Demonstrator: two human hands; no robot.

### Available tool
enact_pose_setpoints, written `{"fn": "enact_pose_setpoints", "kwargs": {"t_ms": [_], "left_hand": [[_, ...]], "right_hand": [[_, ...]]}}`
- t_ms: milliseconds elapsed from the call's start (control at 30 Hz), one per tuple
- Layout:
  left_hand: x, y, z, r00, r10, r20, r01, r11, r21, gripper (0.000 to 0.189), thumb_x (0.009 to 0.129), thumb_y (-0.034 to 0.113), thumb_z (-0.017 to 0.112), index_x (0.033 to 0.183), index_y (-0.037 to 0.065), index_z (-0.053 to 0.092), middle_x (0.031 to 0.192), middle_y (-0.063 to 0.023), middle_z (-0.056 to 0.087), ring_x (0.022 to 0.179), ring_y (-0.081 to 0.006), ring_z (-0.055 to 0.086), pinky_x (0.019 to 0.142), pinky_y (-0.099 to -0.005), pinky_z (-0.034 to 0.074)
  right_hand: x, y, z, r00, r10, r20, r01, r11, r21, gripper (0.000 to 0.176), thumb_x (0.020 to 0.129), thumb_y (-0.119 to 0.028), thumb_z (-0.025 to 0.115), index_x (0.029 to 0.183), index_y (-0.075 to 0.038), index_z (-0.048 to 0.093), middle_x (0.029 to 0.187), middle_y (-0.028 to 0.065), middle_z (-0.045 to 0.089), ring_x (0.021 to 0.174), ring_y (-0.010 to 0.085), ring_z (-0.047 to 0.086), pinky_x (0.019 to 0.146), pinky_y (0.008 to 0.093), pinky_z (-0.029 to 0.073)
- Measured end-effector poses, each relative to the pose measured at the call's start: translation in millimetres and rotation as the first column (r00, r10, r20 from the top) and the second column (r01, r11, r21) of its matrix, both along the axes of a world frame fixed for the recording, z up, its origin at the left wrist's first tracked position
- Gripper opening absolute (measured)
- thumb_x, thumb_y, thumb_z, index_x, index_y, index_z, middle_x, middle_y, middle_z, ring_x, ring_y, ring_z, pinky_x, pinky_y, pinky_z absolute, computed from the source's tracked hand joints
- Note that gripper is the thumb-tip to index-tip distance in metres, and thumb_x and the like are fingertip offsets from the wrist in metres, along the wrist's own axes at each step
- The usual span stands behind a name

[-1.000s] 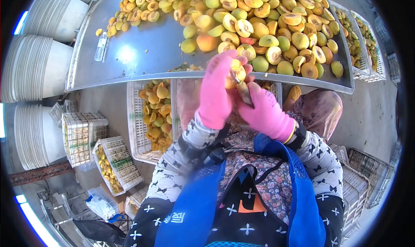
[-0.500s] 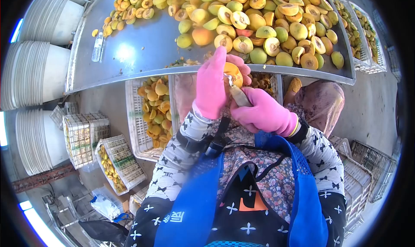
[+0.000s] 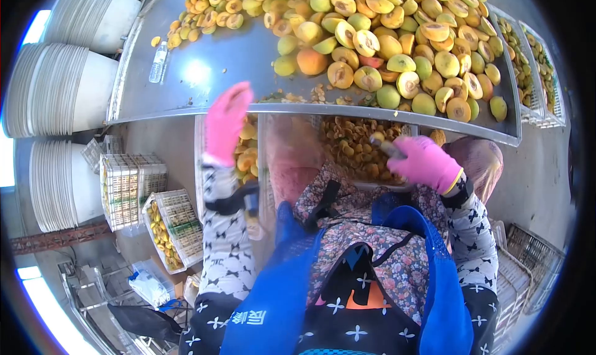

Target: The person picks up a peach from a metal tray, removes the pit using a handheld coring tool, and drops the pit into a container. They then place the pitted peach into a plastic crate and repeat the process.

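My left hand [image 3: 227,124], in a pink glove, is raised above a crate of yellow peach halves [image 3: 247,150] below the table's front edge. Its fingers are stretched out, slightly blurred, and nothing shows in them. My right hand [image 3: 428,162], also pink-gloved, grips a pitting tool [image 3: 391,148] by its handle, tip pointing left. A small brownish lump [image 3: 377,138], perhaps a peach stone, is at the tip. Beneath the tool lies a container of brown stones and scraps [image 3: 354,153]. Halved peaches [image 3: 397,44], cut faces showing stones, are heaped on the metal table [image 3: 186,97].
A plastic bottle [image 3: 158,63] stands on the table at left. Stacked white tubs [image 3: 68,88] are beyond the left side. Crates of fruit [image 3: 174,231] are on the floor at left, with more crates [image 3: 543,76] at far right and empty-looking crates [image 3: 534,262] lower right.
My left hand has moved left and away from my right hand; the peach half it held is gone from it. My right hand has drawn right with the pitting tool. The view has shifted slightly.
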State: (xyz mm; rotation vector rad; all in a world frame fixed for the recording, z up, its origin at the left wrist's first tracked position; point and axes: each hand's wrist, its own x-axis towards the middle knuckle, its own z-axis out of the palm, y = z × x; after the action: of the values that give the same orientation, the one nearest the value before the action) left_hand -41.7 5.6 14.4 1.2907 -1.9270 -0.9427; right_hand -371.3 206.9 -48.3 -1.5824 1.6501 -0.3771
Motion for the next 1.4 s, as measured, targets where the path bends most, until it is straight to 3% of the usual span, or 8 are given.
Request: {"fn": "enact_pose_setpoints", "kwargs": {"t_ms": [333,467,533,667,900,1100,1233,1400], "left_hand": [[-142.8,-77.7,-97.4,0.648,-0.049,0.760,0.159,0.985,-0.072,0.077,0.067,0.037,0.080,0.130,0.007,0.047,0.127,-0.0195,0.052,0.114,-0.0366,0.054,0.096,-0.0433,0.046],[-120.1,-60.2,-81.4,0.847,-0.134,0.515,0.119,0.991,0.063,0.078,0.072,0.027,0.078,0.137,0.004,0.043,0.130,-0.0181,0.052,0.117,-0.0357,0.056,0.097,-0.0416,0.048],[-93.8,-46.8,-72.9,0.971,-0.231,-0.058,0.237,0.906,0.350,0.075,0.076,0.023,0.075,0.139,0.003,0.041,0.130,-0.0174,0.053,0.118,-0.0335,0.056,0.098,-0.0419,0.048],[-86.3,17.2,-35.6,0.409,-0.059,-0.911,0.701,0.659,0.273,0.065,0.082,0.015,0.071,0.138,0.002,0.041,0.129,-0.0175,0.055,0.118,-0.0322,0.057,0.099,-0.0461,0.049],[-113.7,86.3,-12.3,0.302,0.330,-0.895,0.672,0.592,0.445,0.051,0.092,0.034,0.057,0.135,0.008,0.049,0.134,-0.0211,0.053,0.121,-0.0410,0.054,0.102,-0.0556,0.044],[-117.7,95.8,-11.3,0.293,0.396,-0.870,0.649,0.587,0.485,0.046,0.091,0.013,0.060,0.135,0.009,0.046,0.123,-0.0202,0.057,0.112,-0.0344,0.059,0.095,-0.0457,0.051],[-105.4,102.0,-42.3,0.736,-0.409,-0.540,0.411,0.903,-0.123,0.056,0.082,-0.005,0.066,0.132,0.006,0.046,0.125,-0.0198,0.055,0.113,-0.0330,0.059,0.095,-0.0428,0.052],[-96.3,97.7,-54.6,0.828,-0.490,-0.272,0.404,0.859,-0.314,0.048,0.088,0.002,0.061,0.133,0.001,0.044,0.124,-0.0180,0.056,0.111,-0.0291,0.061,0.093,-0.0415,0.053]], "right_hand": [[-10.4,29.5,45.3,0.983,-0.178,0.048,0.179,0.984,-0.014,0.029,0.082,-0.027,0.070,0.095,-0.003,0.062,0.078,0.0205,0.064,0.074,0.0378,0.065,0.066,0.0438,0.049],[-1.7,26.7,47.3,0.976,-0.188,0.108,0.185,0.982,0.038,0.031,0.082,-0.024,0.070,0.102,-0.002,0.064,0.079,0.0184,0.065,0.074,0.0348,0.066,0.068,0.0403,0.050],[1.1,24.0,49.4,0.971,-0.186,0.149,0.187,0.982,0.010,0.032,0.083,-0.023,0.070,0.106,-0.002,0.063,0.079,0.0174,0.066,0.075,0.0359,0.066,0.068,0.0397,0.051],[25.0,8.4,46.4,0.936,-0.221,0.274,0.315,0.873,-0.373,0.038,0.082,-0.021,0.073,0.113,-0.002,0.062,0.089,0.0177,0.067,0.081,0.0368,0.066,0.071,0.0400,0.052],[61.0,-14.8,43.6,0.972,-0.232,-0.043,0.142,0.720,-0.679,0.036,0.084,-0.021,0.070,0.114,-0.006,0.057,0.084,0.0110,0.063,0.075,0.0306,0.066,0.063,0.0425,0.051],[66.0,-11.2,37.9,0.914,-0.226,-0.337,-0.030,0.791,-0.611,0.026,0.087,-0.026,0.064,0.100,-0.008,0.052,0.081,0.0092,0.059,0.069,0.0283,0.064,0.060,0.0424,0.047],[63.6,-4.8,33.9,0.908,-0.137,-0.397,-0.109,0.836,-0.538,0.025,0.085,-0.024,0.065,0.097,-0.008,0.050,0.082,0.0106,0.059,0.068,0.0313,0.063,0.062,0.0445,0.048],[64.8,2.6,22.8,0.929,-0.062,-0.364,-0.108,0.897,-0.429,0.029,0.084,-0.021,0.067,0.100,-0.005,0.048,0.084,0.0137,0.060,0.071,0.0356,0.063,0.062,0.0451,0.048]]}}
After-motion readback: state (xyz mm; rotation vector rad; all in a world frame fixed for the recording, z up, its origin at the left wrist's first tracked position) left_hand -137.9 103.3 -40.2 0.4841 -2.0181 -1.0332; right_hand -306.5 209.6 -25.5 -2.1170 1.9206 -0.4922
